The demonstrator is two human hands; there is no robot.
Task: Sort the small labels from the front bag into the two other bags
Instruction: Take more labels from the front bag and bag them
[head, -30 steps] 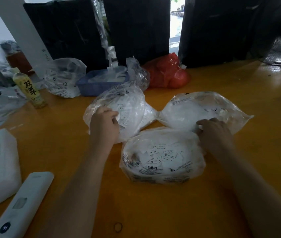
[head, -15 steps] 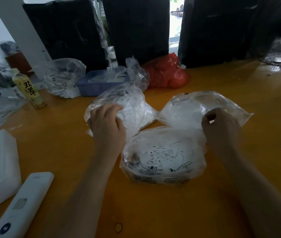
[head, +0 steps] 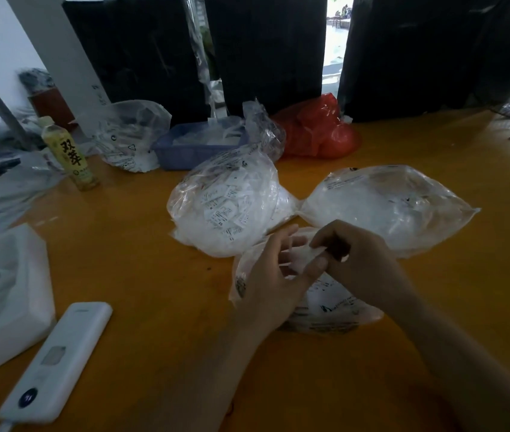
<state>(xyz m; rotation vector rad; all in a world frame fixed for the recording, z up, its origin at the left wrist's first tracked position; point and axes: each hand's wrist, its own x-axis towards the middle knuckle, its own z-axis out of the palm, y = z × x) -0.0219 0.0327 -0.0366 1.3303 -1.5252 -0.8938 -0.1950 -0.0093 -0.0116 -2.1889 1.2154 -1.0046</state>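
Observation:
Three clear plastic bags of small white labels lie on the orange table. The front bag sits nearest me, mostly under my hands. Behind it lie the left bag, full of printed labels, and the right bag. My left hand hovers over the front bag with its fingers spread at the bag's top. My right hand pinches the white plastic at the front bag's top between thumb and fingers. Both hands meet there; the bag's opening is hidden by them.
A white power bank and a white foam block lie at the front left. A yellow drink bottle, another label bag, a blue tray and a red bag stand further back.
Both hands left the two rear bags and came together over the front bag. My right hand now pinches the plastic at its top.

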